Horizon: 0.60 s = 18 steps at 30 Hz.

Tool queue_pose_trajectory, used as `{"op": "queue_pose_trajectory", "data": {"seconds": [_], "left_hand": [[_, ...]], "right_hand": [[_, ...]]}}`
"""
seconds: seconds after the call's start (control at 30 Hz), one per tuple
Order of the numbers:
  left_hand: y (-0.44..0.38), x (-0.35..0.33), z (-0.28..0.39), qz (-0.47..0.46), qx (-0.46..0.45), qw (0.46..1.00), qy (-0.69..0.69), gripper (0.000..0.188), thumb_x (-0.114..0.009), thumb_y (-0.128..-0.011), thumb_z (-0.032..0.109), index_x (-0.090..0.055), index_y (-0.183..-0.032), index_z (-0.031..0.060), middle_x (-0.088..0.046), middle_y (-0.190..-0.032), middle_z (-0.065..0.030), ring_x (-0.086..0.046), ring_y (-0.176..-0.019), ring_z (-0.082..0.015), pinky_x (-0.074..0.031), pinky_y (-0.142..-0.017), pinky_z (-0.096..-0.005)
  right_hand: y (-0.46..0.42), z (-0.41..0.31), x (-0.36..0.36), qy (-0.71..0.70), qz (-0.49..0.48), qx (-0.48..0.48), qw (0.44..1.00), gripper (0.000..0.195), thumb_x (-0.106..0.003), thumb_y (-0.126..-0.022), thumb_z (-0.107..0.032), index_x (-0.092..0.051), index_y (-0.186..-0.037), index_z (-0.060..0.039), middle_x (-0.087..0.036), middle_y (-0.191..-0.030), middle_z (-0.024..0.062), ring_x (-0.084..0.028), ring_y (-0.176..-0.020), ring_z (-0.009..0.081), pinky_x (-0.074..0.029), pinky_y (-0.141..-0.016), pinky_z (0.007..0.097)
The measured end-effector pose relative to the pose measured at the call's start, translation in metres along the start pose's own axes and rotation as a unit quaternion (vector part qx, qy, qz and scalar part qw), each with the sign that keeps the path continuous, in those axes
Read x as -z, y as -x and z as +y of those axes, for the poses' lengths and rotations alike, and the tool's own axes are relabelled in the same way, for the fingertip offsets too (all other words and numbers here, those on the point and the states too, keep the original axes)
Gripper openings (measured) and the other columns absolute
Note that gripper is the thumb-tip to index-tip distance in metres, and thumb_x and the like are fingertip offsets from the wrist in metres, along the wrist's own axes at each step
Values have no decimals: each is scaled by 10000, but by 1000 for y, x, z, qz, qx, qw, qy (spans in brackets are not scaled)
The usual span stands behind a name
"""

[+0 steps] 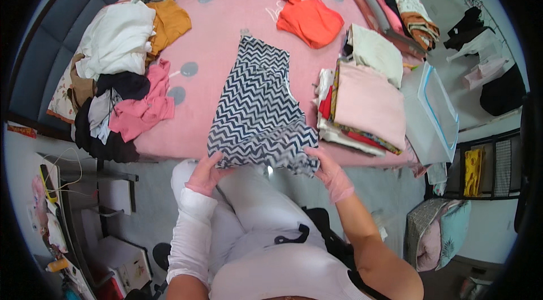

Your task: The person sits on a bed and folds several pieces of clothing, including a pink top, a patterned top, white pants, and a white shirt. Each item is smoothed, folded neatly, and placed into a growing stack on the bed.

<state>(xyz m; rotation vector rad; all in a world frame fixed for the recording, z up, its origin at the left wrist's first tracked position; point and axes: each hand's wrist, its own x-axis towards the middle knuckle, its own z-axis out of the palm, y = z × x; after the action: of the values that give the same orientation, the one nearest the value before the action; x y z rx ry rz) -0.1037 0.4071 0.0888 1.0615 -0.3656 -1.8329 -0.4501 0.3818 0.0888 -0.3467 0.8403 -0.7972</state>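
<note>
A navy and white zigzag-patterned garment (pixel 256 100) lies spread on the pink bedspread (pixel 203 28), its near end reaching over the bed's edge. My left hand (pixel 208 172), in a thin pink glove, grips the garment's near left corner. At the near right corner, my gloved right hand (pixel 328 170) pinches the fabric, which looks blurred and slightly lifted there. Right of the garment stands a stack of folded clothes with a pale pink piece (pixel 371 104) on top. Beyond it lies a crumpled orange-red garment (pixel 312 20).
At the left, a heap holds white cloth (pixel 118 39), a mustard garment (pixel 169 24) and a pink garment (pixel 144 109). Folded bedding (pixel 394 7) is stacked at the far right. A translucent storage bag (pixel 432 113) with blue trim leans by the clothes stack. A padded headboard (pixel 85 7) borders the bed.
</note>
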Motion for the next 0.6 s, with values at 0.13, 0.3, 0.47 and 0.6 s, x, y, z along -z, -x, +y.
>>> {"op": "queue_pose_trajectory", "data": {"seconds": [0.13, 0.3, 0.47, 0.6], "left_hand": [[19, 7, -10, 17, 30, 999, -13, 467, -593, -925, 192, -463, -1367, 110, -599, -1274, -33, -611, -1098, -190, -570, -776, -397], [8, 18, -5, -2, 53, 999, -5, 451, -596, -930, 236, -484, -1352, 124, -610, -1256, -9, -604, -1107, -174, -554, -795, -409], [-54, -14, 41, -28, 19, 996, 84, 305, -522, -984, 198, -545, -1237, 30, -658, -1155, -114, -665, -1003, -233, -605, -732, -364], [-143, -38, 92, -56, -27, 996, 62, 421, -532, -986, 297, -498, -1284, 3, -590, -1235, -150, -615, -1080, -262, -562, -855, -387]], "right_hand": [[3, 15, 11, 39, 39, 3, 998, 454, -640, -869, -90, -506, -1287, 28, -643, -1178, 120, -653, -1027, 220, -535, -910, 344], [6, 7, 15, 3, 16, -22, 1000, 459, -632, -886, -80, -488, -1311, 17, -631, -1210, 120, -634, -1084, 223, -520, -948, 361], [-39, -18, 6, -87, 50, 44, 994, 390, -527, -954, -149, -501, -1309, 7, -618, -1243, 140, -627, -1103, 237, -515, -960, 378], [-118, -60, -20, -121, 7, 172, 978, 332, -477, -981, -188, -576, -1231, 7, -620, -1243, 139, -602, -1135, 239, -477, -998, 395]]}}
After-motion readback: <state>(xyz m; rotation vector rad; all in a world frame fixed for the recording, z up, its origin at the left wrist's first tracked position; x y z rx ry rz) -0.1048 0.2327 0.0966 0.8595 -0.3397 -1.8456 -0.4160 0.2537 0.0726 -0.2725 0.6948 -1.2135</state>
